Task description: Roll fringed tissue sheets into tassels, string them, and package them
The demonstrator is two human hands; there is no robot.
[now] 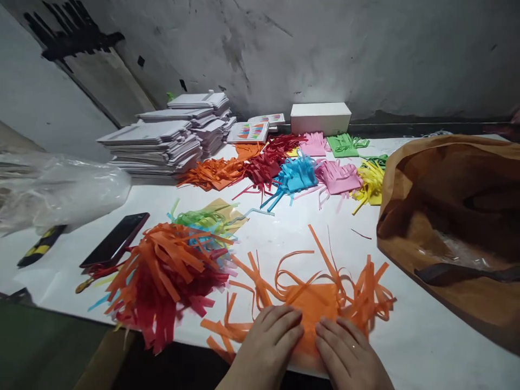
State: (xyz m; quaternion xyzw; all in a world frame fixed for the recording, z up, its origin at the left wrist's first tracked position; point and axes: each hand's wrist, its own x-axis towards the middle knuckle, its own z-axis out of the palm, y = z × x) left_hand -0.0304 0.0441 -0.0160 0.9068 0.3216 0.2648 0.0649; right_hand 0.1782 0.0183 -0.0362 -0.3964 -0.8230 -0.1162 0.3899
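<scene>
An orange paper sheet cut into long fringes (314,300) lies flat at the table's front edge. My left hand (270,338) rests on its left part with fingers stretched flat. My right hand (345,346) presses its right part, fingers also flat and together, a ring on one finger. Both hands touch the paper and neither one grips it. Just left of it is a heap of fringed orange, red, green and blue paper (166,276).
More fringed paper piles in orange (211,173), red, blue (294,176), pink (339,176), yellow and green lie further back. Stacks of white booklets (158,146), a white box (320,117), a black phone (116,238), a plastic bag (60,189) and a brown bag (450,216) surround them.
</scene>
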